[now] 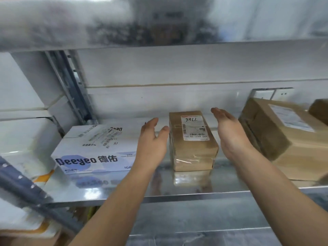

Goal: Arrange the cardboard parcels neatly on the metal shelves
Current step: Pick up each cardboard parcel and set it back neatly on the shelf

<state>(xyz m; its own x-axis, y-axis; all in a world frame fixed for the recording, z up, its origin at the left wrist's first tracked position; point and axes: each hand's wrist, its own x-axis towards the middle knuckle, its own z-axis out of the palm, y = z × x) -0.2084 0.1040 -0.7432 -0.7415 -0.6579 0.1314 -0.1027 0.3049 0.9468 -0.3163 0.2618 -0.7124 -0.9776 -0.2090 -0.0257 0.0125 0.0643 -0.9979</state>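
Observation:
A small brown cardboard parcel (192, 148) with a white label marked 7786 stands on the shiny metal shelf (124, 190), in the middle. My left hand (152, 141) is just left of it, fingers straight, with a narrow gap to the box. On the parcel's right side my right hand (229, 130) is held flat with the palm facing the box, also apart from it. Neither hand holds anything. A white and blue Deeyeo box (92, 153) lies to the left. A bigger brown parcel (287, 137) sits on the right.
A second shelf (159, 23) runs overhead, blurred. A slotted metal upright (72, 89) stands at the back left, and another grey post (23, 189) crosses the lower left. White cartons (23, 144) fill the neighbouring bay. A wall socket (271, 94) is behind the right parcel.

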